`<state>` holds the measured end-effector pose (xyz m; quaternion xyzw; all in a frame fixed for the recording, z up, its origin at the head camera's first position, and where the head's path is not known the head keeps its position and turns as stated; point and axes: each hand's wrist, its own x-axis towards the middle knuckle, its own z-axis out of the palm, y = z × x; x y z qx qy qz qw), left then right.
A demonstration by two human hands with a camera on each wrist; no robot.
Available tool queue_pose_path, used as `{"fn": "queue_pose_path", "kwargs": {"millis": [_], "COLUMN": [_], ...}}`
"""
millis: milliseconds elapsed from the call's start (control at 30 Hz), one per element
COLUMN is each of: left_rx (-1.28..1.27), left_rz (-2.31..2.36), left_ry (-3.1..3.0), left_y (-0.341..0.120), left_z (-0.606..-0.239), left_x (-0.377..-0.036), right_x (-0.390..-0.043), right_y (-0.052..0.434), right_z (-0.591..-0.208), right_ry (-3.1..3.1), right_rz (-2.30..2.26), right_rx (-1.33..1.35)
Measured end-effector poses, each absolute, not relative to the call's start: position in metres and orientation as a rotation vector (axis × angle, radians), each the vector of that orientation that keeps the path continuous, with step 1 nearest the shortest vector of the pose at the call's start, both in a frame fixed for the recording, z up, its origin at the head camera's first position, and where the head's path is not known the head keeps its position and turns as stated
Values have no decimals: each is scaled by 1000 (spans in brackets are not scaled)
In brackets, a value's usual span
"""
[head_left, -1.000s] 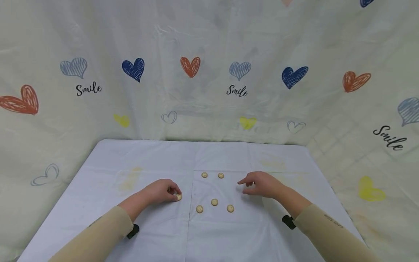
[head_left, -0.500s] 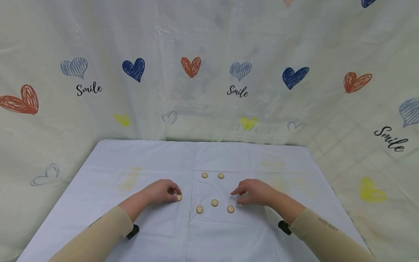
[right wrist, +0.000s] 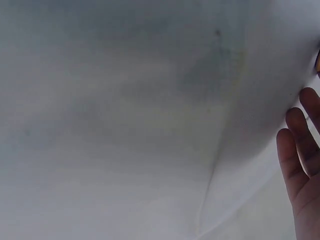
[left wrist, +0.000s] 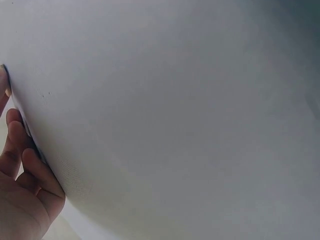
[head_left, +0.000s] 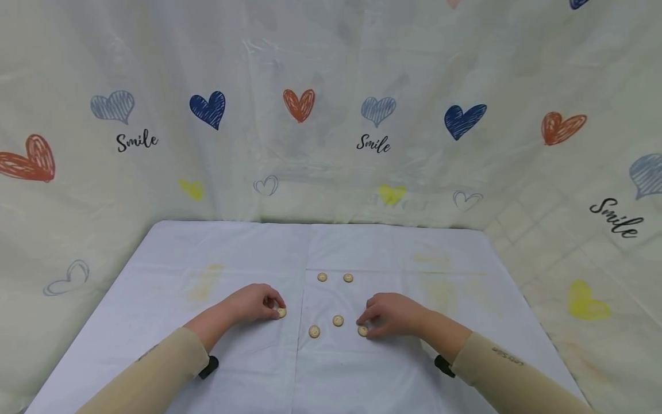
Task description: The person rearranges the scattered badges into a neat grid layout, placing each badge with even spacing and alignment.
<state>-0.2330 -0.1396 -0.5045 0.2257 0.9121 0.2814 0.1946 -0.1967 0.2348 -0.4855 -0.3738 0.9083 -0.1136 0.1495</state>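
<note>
With thumb and index finger my left hand (head_left: 256, 303) pinches a round beige button (head_left: 282, 313) at the tabletop. In the left wrist view the fingers of that left hand (left wrist: 30, 185) rest along the white cloth at the left edge. My right hand (head_left: 395, 314) has its index fingertip and thumb on opposite rims of another beige button (head_left: 362, 331), partly covering it. The right wrist view catches the right hand (right wrist: 305, 165) at its edge, the other fingers fairly straight near the cloth. Left of it lie a middle button (head_left: 338, 321) and a front button (head_left: 314, 332).
Farther back, a left rear button (head_left: 322, 277) and a right rear button (head_left: 348, 278) lie side by side. A creased white cloth (head_left: 233, 247) covers the table. Behind rises a curtain (head_left: 331, 52) printed with hearts.
My right hand has come down toward the front left, from beside the rear buttons to the front right one, its fingers closing about it. The left hand stays at its button.
</note>
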Motion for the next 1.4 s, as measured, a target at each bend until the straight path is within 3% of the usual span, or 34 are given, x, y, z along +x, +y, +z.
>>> {"fn": "queue_pose_path", "kwargs": {"millis": [500, 900, 1400], "left_rx": [601, 617, 639], "left_rz": [801, 797, 800], "left_ry": [2558, 2560, 2549], "left_y": [-140, -140, -142], "left_z": [-506, -507, -508], "left_x": [-231, -232, -233], "right_x": [-194, -199, -245], "right_y": [230, 240, 273], "right_z": [-485, -480, -476], "right_ry": [2642, 2685, 2804], "right_rz": [-244, -268, -229], "right_rx": [-1228, -1132, -844]}}
